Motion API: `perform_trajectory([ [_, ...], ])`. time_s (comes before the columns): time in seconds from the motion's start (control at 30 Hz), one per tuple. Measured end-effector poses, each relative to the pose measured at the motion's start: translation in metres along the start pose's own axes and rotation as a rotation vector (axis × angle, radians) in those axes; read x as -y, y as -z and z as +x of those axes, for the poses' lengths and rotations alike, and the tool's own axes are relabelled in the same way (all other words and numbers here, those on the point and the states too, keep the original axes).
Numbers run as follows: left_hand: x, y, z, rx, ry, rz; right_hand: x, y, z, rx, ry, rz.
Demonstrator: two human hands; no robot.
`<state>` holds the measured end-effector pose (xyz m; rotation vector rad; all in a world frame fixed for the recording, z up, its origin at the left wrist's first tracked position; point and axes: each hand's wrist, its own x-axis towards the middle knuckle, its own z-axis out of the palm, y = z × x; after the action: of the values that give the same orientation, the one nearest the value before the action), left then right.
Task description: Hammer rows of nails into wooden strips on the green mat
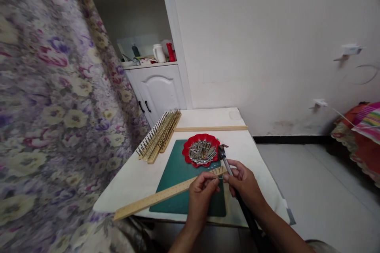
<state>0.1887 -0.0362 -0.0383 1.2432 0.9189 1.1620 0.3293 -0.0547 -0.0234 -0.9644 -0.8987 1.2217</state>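
My left hand [202,191] is closed in a pinch on a thin nail [220,178], over a wooden strip. The fingertips of my right hand [246,185] are at the nail's other end. That same hand also holds a hammer [227,166], its head up beside the red dish and its dark handle slanting down toward me. The wooden strip [157,198] lies slantwise with rows of small holes, and several nails stand upright near its right end. Just beyond my hands, the scalloped red dish [185,151] holds a heap of loose nails [202,152].
Under the strip and dish lies a green cutting mat [169,178] on a white-covered table [133,185]. Strips studded with upright nails [160,136] are grouped at the left. A bare wooden strip [211,128] crosses the back. A flowered curtain [59,106] hangs close on the left.
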Motion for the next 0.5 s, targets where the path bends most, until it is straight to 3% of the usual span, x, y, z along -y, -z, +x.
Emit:
perform_trajectory([
  [0.23,-0.001,0.007,0.004,-0.062,-0.079,-0.044,0.005,-0.007,-0.007,0.031,-0.005,-0.011],
  [0.37,-0.001,0.026,0.015,-0.169,-0.115,0.160,0.007,-0.003,-0.006,-0.008,0.019,-0.059],
  [0.5,0.011,0.035,0.021,-0.171,-0.195,0.415,0.007,-0.002,-0.006,-0.010,0.019,-0.075],
])
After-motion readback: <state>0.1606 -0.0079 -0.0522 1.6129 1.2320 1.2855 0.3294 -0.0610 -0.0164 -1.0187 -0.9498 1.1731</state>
